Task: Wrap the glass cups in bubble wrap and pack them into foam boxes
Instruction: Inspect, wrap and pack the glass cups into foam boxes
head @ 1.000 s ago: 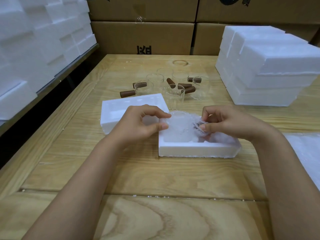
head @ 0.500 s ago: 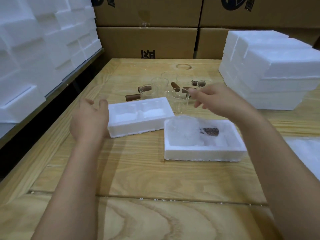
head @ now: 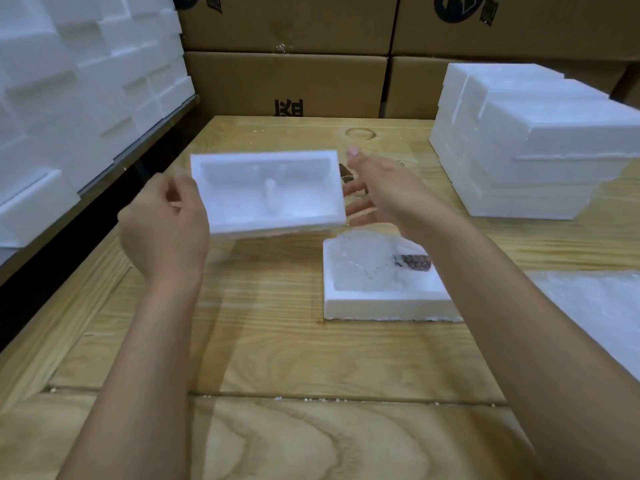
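Head view: left hand (head: 166, 220) grips the raised foam lid (head: 270, 192). Right hand (head: 384, 188) beside lid, fingers straight, holding nothing. Wrapped cup (head: 367, 265) lies in foam box (head: 388, 303).

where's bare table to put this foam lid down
Bare wood left of the foam box, under the raised foam lid, and the near strip in front of it. Crowded on the right: foam stack and bubble wrap sheet.

Packing warehouse: stacked cartons (head: 287, 84), foam boxes (head: 530, 147).
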A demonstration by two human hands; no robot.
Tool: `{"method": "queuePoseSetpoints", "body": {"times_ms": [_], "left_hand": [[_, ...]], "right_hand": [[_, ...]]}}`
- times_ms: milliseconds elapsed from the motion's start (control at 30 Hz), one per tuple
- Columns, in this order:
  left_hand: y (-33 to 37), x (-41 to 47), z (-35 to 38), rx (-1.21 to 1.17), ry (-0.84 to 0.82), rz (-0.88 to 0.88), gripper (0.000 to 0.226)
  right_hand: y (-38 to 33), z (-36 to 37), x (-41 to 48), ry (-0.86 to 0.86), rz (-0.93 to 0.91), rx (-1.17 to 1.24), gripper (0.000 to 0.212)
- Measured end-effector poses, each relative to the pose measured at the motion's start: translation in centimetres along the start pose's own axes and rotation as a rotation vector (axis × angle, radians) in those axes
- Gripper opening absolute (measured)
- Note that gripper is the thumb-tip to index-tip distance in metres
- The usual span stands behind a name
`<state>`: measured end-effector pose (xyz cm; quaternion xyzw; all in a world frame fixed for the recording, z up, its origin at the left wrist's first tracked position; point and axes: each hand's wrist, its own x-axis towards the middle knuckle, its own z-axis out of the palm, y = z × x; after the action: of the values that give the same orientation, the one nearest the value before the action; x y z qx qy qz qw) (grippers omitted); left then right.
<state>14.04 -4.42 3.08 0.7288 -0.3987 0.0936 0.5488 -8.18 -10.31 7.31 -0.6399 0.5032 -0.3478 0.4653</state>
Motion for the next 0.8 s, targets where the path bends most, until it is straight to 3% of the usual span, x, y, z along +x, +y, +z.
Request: {"method": "queuePoseSetpoints", "body": {"times_ms": [100,233,333,567,800], "left_hand": [[0.8,-0.6,0.4,-0.256,0.005,0.102,0.034],[2.8,-2.1,1.1,-0.682,-0.220,0.046,0.017],[3.9,-3.5,1.4,-0.813,-0.394,0.103,0.027],[3.4,-5.7,1.7,-0.763,-0.647,0.544,0.040],[2.2,-5.5,2.0,-0.577,-0.597,0.817,0.040]], "right_hand": [[0.2,-1.5,-0.9,0.068,-0.041,0.104,0.027],[1.4,-4.1,-2.7,0.189,-0.129,0.274,0.038],[2.8,-5.9,-4.4,0.290,-0.194,0.373,0.042],[6.6,-8.0,-8.0,0.255,-0.350,0.524,0.031],[8.1,-7.8,-8.0,0.257,-0.274,0.392,0.018]]}}
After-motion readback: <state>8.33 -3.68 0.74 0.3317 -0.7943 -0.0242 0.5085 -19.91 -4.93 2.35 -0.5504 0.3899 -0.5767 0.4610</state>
